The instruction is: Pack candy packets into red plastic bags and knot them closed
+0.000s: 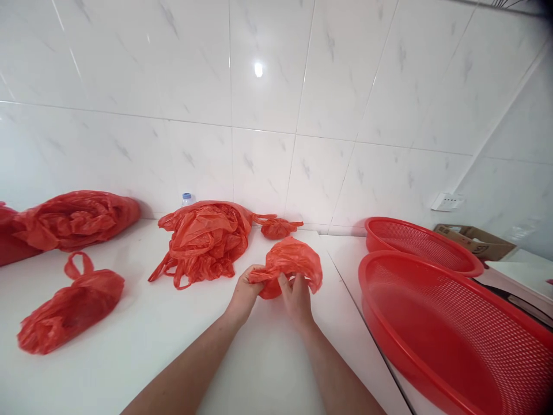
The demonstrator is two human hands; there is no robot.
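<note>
Both my hands are on one red plastic bag held just above the white table. My left hand pinches its gathered left end. My right hand has its fingers closed at the bag's near edge, partly inside its folds. The bag puffs out beyond my fingers; whether anything is inside is hidden. Behind and to the left lies a heap of crumpled red plastic bags with handle loops trailing out. A small bundled red bag lies beside that heap, near the wall.
A rolled red bag with a handle loop lies at the left, and a larger bundle behind it. Two red perforated baskets stand at the right, with a cardboard box beyond. A blue-capped bottle stands by the tiled wall.
</note>
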